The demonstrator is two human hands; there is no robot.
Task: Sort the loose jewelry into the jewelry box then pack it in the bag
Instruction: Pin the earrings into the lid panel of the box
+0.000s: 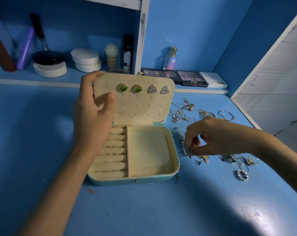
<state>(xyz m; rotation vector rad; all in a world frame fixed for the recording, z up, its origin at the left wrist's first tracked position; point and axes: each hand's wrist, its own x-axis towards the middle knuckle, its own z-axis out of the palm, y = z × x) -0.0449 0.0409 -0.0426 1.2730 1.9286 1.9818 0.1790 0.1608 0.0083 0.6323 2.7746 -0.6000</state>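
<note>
An open jewelry box, cream inside and teal outside, sits on the blue table. Its raised lid carries two green stud earrings and two silver triangular earrings in its top row. My left hand grips the lid's left edge, thumb on the front. The ring rolls and the right compartment hold nothing. To the right of the box, my right hand pinches a small earring among the loose pieces. No bag is in view.
Loose chains, bangles and rings are scattered on the table right of the box. Behind it a low shelf holds eyeshadow palettes, a perfume bottle and round jars. A white slatted panel stands at right.
</note>
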